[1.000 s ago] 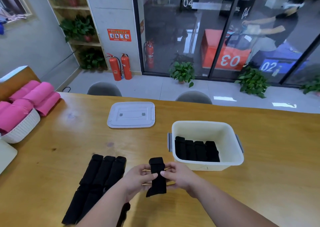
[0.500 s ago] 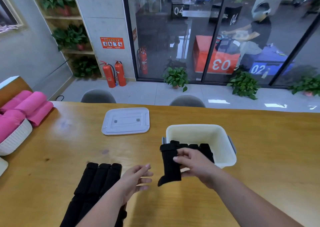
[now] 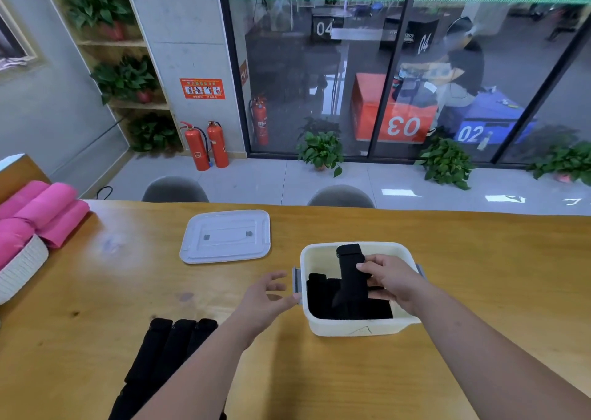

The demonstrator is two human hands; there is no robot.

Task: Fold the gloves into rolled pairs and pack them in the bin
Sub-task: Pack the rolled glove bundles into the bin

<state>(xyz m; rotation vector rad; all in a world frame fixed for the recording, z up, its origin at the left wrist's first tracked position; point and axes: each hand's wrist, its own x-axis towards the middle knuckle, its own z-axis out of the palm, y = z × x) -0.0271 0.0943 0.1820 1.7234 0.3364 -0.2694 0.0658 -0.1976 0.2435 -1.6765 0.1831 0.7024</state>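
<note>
My right hand (image 3: 391, 280) grips a black rolled glove pair (image 3: 351, 271) and holds it over the inside of the cream plastic bin (image 3: 358, 327). Several black rolled pairs (image 3: 323, 298) lie in the bin's bottom. My left hand (image 3: 267, 298) hovers with spread fingers just left of the bin, its fingertips close to the grey side handle (image 3: 297, 280); it holds nothing. A row of flat black gloves (image 3: 169, 349) lies on the wooden table (image 3: 96, 307) at the lower left, partly hidden under my left forearm.
The bin's translucent lid (image 3: 225, 235) lies flat behind and left of the bin. A white basket (image 3: 22, 267) with pink rolled cloths (image 3: 48, 211) stands at the table's left edge. Two grey chair backs (image 3: 175, 189) show behind the table's far edge.
My right hand carried the rolled pair up and right, from beside the bin to over its inside. My left hand let go of it and moved right toward the bin's handle.
</note>
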